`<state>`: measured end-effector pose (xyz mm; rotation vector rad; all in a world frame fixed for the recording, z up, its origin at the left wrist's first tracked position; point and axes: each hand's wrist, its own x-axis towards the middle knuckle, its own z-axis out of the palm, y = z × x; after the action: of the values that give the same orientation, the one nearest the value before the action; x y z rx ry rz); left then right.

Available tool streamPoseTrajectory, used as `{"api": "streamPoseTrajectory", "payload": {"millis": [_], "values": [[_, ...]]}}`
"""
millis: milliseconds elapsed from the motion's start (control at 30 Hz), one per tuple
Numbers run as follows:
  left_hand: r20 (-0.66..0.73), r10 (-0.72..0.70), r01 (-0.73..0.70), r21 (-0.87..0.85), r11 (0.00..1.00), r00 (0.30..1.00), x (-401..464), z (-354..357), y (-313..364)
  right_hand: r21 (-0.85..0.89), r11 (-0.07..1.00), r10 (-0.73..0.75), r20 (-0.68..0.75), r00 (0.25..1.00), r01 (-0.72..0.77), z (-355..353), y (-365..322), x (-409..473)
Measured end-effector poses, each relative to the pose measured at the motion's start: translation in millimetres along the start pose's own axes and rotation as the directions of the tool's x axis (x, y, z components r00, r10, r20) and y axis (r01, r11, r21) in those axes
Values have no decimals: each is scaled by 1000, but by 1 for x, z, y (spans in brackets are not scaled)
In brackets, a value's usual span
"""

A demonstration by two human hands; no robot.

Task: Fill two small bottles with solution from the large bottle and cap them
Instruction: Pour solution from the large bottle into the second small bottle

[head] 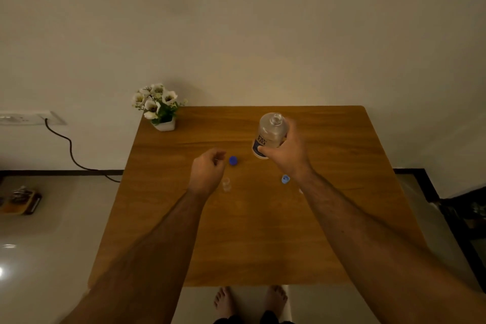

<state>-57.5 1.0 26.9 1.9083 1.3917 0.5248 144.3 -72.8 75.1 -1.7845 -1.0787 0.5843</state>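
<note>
My right hand (288, 150) grips the large clear bottle (271, 131), which has no cap on and is lifted above the wooden table (263, 231). My left hand (207, 169) hovers over the table with fingers loosely curled, holding nothing. Just right of its fingertips lies a dark blue cap (233, 160). A small clear bottle (226, 183) stands uncapped beside my left wrist. A light blue cap (285, 179) lies near my right wrist. A small pale object (300, 191) peeks out beside my right forearm, mostly hidden.
A white pot of white flowers (160, 108) stands at the table's far left corner. The table's far edge meets the wall. A wall socket (29, 118) with a black cable is on the left. My bare feet (249, 300) show below the table's near edge.
</note>
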Motion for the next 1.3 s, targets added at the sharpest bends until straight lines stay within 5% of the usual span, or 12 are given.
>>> {"api": "streamPoseTrajectory", "payload": {"millis": [300,800,1300], "values": [[211,-177,174,36,984,961,-6,29,-49,-19,1000,13,6,1000,-12,30,17,4],[171,-152,139,86,987,974,7,72,-69,-86,996,30,14,999,-28,40,57,7],[134,154,-102,-333,937,979,61,-61,126,-16,981,-194,-38,980,194,-64,-85,68]]}}
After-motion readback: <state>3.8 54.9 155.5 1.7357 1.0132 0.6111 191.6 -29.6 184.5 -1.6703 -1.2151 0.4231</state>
